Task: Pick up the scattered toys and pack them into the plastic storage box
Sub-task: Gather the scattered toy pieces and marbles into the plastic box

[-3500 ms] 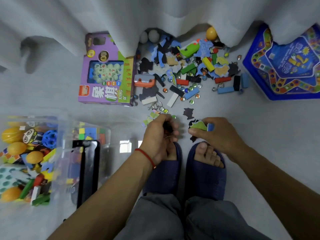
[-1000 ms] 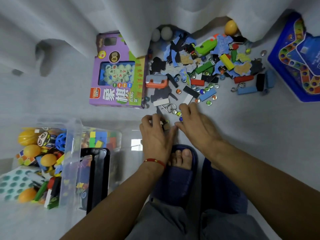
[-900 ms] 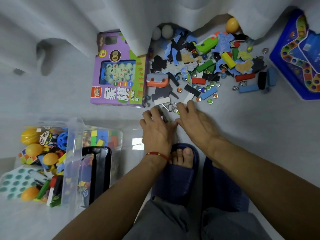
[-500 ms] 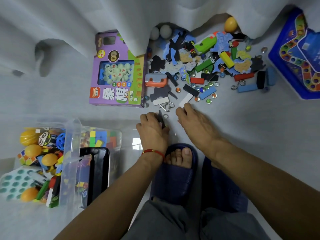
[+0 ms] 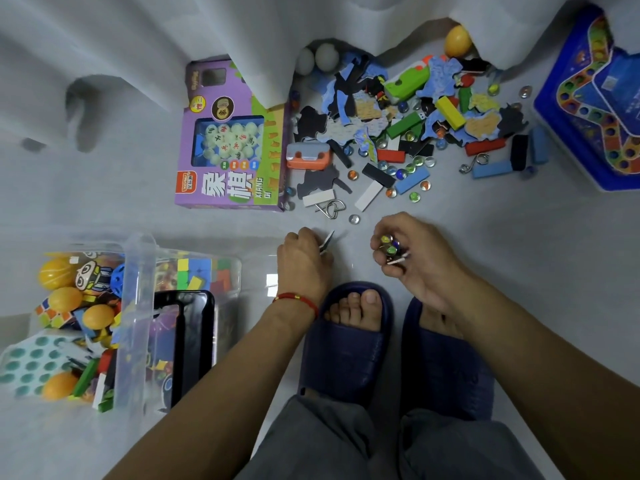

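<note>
Standing in slippers point(image 5: 346, 344) on floor, looking down. Left hand point(image 5: 303, 261) curling around flat dark pieces point(image 5: 327, 241), edges poking out past fingers. Right hand point(image 5: 415, 261) cupping marbles point(image 5: 389, 245) and small white piece. Box point(image 5: 138, 306) sitting at left, toys inside, well apart from hands. Beyond hands: lone marble point(image 5: 353, 219), wire puzzle point(image 5: 330, 206), then toy pile point(image 5: 415, 133) lying beside purple game box point(image 5: 232, 140), under curtain point(image 5: 242, 29).

The purple box point(image 5: 231, 140) carries large white characters "象棋" with "XIANG QI" beside them; its round pieces point(image 5: 228, 138) bear red and green characters too small to read; other print is illegible
</note>
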`<state>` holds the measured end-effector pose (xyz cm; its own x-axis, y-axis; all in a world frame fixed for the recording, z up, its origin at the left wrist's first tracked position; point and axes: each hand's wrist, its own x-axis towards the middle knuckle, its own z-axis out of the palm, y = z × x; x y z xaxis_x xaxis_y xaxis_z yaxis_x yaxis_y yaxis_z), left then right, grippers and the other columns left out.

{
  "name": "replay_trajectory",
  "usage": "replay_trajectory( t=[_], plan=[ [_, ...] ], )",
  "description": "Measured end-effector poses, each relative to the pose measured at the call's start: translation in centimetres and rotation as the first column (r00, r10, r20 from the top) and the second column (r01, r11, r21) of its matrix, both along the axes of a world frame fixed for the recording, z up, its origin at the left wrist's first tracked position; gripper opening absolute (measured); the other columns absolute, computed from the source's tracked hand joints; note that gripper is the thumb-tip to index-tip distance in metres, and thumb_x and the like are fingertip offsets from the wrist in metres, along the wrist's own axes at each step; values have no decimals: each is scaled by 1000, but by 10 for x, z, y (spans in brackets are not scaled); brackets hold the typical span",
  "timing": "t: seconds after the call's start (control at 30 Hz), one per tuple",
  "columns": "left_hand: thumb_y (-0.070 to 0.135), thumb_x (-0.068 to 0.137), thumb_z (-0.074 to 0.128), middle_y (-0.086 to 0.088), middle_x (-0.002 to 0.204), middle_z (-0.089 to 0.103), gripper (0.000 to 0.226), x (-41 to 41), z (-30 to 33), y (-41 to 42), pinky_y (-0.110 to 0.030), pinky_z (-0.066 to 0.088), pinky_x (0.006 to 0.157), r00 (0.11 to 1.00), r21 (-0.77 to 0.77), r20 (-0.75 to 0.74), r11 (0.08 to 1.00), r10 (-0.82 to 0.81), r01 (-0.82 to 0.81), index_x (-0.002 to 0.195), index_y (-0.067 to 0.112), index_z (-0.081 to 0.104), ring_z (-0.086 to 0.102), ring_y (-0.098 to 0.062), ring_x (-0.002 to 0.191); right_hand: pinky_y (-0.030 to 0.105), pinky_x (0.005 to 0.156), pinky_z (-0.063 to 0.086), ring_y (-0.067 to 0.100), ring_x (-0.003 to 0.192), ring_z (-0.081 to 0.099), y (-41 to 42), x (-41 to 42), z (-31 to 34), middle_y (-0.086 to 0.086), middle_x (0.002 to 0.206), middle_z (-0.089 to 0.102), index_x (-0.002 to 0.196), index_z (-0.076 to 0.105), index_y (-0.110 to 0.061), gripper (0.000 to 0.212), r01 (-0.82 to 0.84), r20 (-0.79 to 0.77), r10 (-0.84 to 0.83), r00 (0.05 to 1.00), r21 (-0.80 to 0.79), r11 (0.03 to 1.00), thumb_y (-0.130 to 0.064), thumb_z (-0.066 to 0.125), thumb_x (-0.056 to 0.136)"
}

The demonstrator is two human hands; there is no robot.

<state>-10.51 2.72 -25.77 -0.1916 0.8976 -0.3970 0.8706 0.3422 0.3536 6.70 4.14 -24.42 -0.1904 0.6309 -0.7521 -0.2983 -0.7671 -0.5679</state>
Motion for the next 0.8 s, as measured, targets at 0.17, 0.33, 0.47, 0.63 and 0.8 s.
replay_trajectory(
  t=[0.17, 0.33, 0.47, 0.63, 0.8],
  plan=[
    [0, 88, 59, -26, 102, 55, 16, 4, 3, -7, -51, 44, 81, 982, 92, -88, 980, -166, 174, 103, -6, 57, 52, -43, 93, 32, 59, 48, 18, 71, 60, 8, -13, -14, 0, 80, 66, 96, 60, -14, 20, -671, 877, 30, 479, 344, 657, -32, 53, 100],
    [-1, 87, 57, -22, 102, 55, 16, 1, 0, -11, -37, 36, 72, 989, 92, -47, 985, -141, 145, 102, -1, 53, 51, -37, 87, 38, 52, 49, 28, 70, 60, 22, -20, -38, 10, 92, 61, 114, 40, -13, 41, -930, 997, -43, 71, 82, 357, -7, 70, 86],
    [2, 85, 59, -19, 102, 56, 17, -1, 5, -10, -34, 35, 69, 999, 66, 23, 997, -29, 27, 99, 4, 50, 52, -35, 88, 31, 52, 35, 24, 69, 60, 17, -17, -43, 8, 89, 62, 115, 41, -13, 46, -956, 998, -59, -21, -3, 293, 1, 69, 82],
    [0, 86, 54, -17, 92, 64, 17, 5, 27, -13, -37, 45, 64, 986, 40, 144, 996, 79, -85, 95, 10, 43, 58, -33, 81, 31, 61, 37, 30, 82, 64, 18, -11, -31, 14, 98, 66, 121, 50, -4, 24, -910, 998, 53, 28, 3, 415, -15, 52, 100],
    [6, 89, 56, -9, 84, 65, 17, 9, 105, -25, -39, 59, 70, 671, -205, 619, 909, 408, -363, 95, 21, 60, 68, -26, 74, 21, 52, 45, 16, 62, 62, 14, -4, 18, 11, 82, 71, 85, 66, -9, 15, -709, 773, 447, 450, 6, 705, -16, 57, 94]
  ],
)
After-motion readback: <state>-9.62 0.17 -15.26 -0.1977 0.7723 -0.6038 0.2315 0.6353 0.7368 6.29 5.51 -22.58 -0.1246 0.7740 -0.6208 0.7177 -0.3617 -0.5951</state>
